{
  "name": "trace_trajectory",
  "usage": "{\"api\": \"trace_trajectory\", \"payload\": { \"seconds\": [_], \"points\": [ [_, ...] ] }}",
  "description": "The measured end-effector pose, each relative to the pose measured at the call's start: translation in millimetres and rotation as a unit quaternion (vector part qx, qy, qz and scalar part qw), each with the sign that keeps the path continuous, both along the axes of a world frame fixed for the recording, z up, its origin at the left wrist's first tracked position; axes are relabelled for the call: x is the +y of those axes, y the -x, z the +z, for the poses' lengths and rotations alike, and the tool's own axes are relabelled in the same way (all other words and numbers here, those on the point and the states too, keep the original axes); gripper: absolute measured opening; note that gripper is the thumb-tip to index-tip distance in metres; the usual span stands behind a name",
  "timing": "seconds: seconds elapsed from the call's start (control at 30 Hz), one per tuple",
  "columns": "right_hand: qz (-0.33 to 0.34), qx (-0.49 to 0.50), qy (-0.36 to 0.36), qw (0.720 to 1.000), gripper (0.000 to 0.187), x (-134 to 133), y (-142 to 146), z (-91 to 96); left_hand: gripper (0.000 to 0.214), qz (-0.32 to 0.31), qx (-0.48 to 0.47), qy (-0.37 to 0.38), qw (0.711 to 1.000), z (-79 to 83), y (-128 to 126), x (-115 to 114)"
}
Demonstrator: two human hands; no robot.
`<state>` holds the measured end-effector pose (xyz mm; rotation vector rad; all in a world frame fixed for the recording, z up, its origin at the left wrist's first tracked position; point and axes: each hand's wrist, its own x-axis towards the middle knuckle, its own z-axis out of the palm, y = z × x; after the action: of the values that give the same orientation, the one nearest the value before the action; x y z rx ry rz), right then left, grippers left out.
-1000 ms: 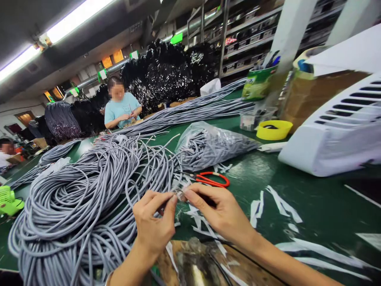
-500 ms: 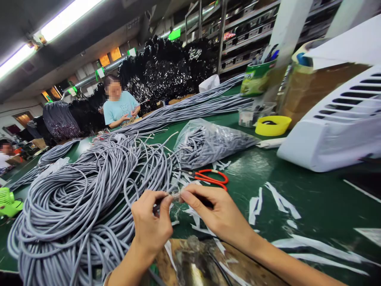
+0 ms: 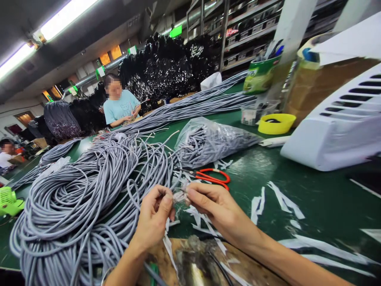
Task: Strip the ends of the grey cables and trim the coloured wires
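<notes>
My left hand (image 3: 153, 218) and my right hand (image 3: 218, 210) meet above the green table (image 3: 312, 202), fingertips pinched together on a small clear plastic piece (image 3: 179, 197) at the end of a grey cable. A big heap of grey cables (image 3: 83, 198) lies to the left, touching my left hand's side. Red-handled scissors (image 3: 212, 177) lie just beyond my right hand. White paper strips (image 3: 282, 198) are scattered around.
A clear bag of grey cables (image 3: 208, 141) lies behind the scissors. At right stand a white machine housing (image 3: 336, 127), a yellow bowl (image 3: 276, 123) and a green can (image 3: 260, 77). A person in a light blue shirt (image 3: 120, 107) works across the table. A green fan (image 3: 8, 202) sits far left.
Both hands stayed pinched on the small clear piece; my left fingers curled in tighter and the hands shifted slightly right and down.
</notes>
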<state>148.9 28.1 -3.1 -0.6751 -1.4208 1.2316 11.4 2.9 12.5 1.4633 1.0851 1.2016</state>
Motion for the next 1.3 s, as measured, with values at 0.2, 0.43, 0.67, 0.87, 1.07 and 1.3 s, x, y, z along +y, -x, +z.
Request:
{"api": "trace_trajectory", "payload": {
  "seconds": [0.2, 0.43, 0.67, 0.87, 1.07, 1.3],
  "points": [
    [0.008, 0.037, 0.039, 0.999, 0.046, 1.6, 0.3, 1.7, 0.040, -0.052, -0.050, 0.022, 0.997, 3.1, 1.2, 1.4],
    [-0.011, 0.026, 0.012, 1.000, 0.045, 2.3, -1.0, 1.3, 0.038, 0.028, -0.030, 0.002, 0.999, -2.6, -2.6, -1.4],
    [-0.040, -0.074, -0.093, 0.992, 0.041, -3.3, -5.6, 7.0, 0.034, 0.069, -0.025, -0.006, 0.997, -7.0, -0.6, -1.2],
    [-0.087, -0.146, -0.299, 0.939, 0.037, -12.9, 0.5, 3.2, 0.018, 0.194, 0.072, -0.072, 0.976, -6.5, -7.8, -3.1],
    [-0.185, -0.133, -0.450, 0.864, 0.027, -14.1, 1.7, -3.6, 0.011, 0.214, 0.119, -0.126, 0.961, -11.6, -11.3, -6.2],
    [-0.188, -0.135, -0.493, 0.839, 0.021, -17.0, 1.2, -2.7, 0.022, 0.225, 0.032, -0.079, 0.971, -3.7, -12.0, -6.0]
  ]
}}
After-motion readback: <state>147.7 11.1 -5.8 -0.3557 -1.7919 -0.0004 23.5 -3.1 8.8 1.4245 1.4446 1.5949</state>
